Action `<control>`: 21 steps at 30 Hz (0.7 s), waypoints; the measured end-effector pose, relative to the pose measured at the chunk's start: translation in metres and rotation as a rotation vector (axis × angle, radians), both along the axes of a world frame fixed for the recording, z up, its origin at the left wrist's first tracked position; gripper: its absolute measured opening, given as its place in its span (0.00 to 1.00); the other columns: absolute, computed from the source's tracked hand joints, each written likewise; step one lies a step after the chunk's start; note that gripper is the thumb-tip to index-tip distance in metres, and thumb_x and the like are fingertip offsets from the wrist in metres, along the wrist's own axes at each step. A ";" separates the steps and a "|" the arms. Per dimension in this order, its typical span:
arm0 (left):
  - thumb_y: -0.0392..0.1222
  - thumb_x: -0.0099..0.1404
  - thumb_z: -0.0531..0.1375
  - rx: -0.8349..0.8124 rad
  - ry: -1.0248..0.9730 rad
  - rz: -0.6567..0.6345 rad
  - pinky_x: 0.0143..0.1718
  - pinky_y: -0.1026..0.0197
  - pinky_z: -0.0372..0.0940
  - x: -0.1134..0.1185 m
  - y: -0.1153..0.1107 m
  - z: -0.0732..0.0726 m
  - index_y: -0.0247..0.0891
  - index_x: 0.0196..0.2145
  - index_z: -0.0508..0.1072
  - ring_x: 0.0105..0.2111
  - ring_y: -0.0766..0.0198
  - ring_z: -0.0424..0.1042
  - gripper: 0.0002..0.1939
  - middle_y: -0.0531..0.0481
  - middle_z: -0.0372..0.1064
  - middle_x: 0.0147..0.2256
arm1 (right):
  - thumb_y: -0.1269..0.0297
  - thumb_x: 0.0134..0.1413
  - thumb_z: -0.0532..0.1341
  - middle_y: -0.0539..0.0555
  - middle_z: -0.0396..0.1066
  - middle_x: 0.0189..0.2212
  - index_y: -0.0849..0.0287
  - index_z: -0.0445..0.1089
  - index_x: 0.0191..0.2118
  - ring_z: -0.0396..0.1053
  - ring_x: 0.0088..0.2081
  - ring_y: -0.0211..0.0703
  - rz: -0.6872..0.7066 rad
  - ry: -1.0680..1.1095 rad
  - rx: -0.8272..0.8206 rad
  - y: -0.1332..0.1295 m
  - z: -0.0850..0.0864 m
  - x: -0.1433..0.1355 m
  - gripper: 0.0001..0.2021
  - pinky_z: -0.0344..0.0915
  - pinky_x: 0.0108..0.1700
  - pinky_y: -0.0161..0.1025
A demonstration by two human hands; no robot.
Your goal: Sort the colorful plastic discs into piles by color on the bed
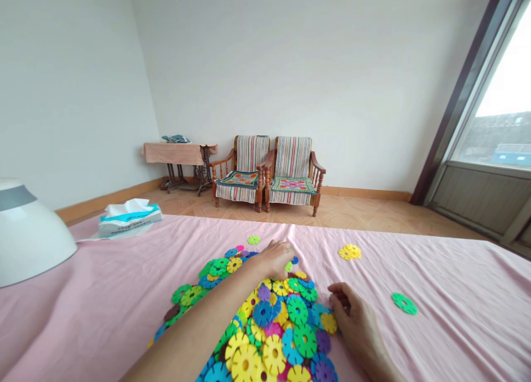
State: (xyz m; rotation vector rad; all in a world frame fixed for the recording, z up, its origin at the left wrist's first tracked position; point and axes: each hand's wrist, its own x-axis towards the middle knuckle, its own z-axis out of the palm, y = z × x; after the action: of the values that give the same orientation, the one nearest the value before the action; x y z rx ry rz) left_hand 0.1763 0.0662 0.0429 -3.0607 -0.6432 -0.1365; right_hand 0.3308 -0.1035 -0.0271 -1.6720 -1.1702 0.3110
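Note:
A large pile of notched plastic discs [274, 354] in yellow, green, blue, purple and other colours covers the middle of the pink cloth. My left hand [277, 258] reaches over the far end of the pile, its fingers bent down by a small light-green disc; whether it grips one is hidden. To the right of the pile, my right hand [352, 315] rests near the cloth with curled fingers, close to a yellow disc [329, 323]; what lies inside its fingers cannot be made out. A few yellow discs [349, 252] lie together beyond my right hand, and a green disc [404, 303] lies farther right.
The pink cloth [456, 293] is wrinkled. A tissue pack [130, 217] and a white rounded object [31, 238] stand on the left. One light-green disc [254, 240] lies beyond the pile. Two wooden chairs [293, 172] and a covered sewing table [178, 153] stand by the wall.

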 end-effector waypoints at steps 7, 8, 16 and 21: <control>0.46 0.55 0.67 -0.020 -0.081 0.153 0.45 0.56 0.66 -0.008 0.022 0.008 0.36 0.41 0.72 0.43 0.55 0.70 0.18 0.45 0.69 0.42 | 0.56 0.55 0.53 0.50 0.71 0.25 0.56 0.69 0.36 0.70 0.28 0.44 0.007 -0.021 -0.013 -0.001 -0.001 0.000 0.12 0.64 0.30 0.38; 0.45 0.60 0.65 -0.022 -0.091 0.201 0.45 0.55 0.66 -0.012 0.031 0.010 0.35 0.43 0.71 0.44 0.56 0.70 0.16 0.45 0.69 0.44 | 0.56 0.55 0.53 0.50 0.72 0.25 0.56 0.69 0.36 0.70 0.28 0.44 0.008 -0.021 -0.015 -0.001 -0.001 0.000 0.12 0.64 0.30 0.38; 0.44 0.68 0.58 -0.061 -0.047 0.547 0.44 0.50 0.69 -0.048 0.095 0.002 0.35 0.51 0.67 0.45 0.56 0.70 0.16 0.44 0.66 0.49 | 0.56 0.54 0.53 0.50 0.71 0.25 0.56 0.68 0.37 0.69 0.28 0.44 0.014 0.015 -0.029 0.000 -0.005 0.001 0.12 0.64 0.30 0.37; 0.44 0.68 0.58 -0.108 -0.044 0.603 0.44 0.50 0.69 -0.052 0.103 -0.012 0.36 0.51 0.67 0.45 0.56 0.70 0.16 0.44 0.66 0.50 | 0.55 0.55 0.53 0.50 0.71 0.26 0.56 0.68 0.38 0.69 0.28 0.43 0.021 0.014 -0.036 0.000 -0.006 0.002 0.12 0.64 0.30 0.37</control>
State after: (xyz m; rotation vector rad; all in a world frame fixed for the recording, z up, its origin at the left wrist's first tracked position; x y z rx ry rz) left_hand 0.1243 0.1697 0.0305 -2.8030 -1.5723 -0.1609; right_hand 0.3327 -0.1039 -0.0333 -1.6875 -1.1789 0.3584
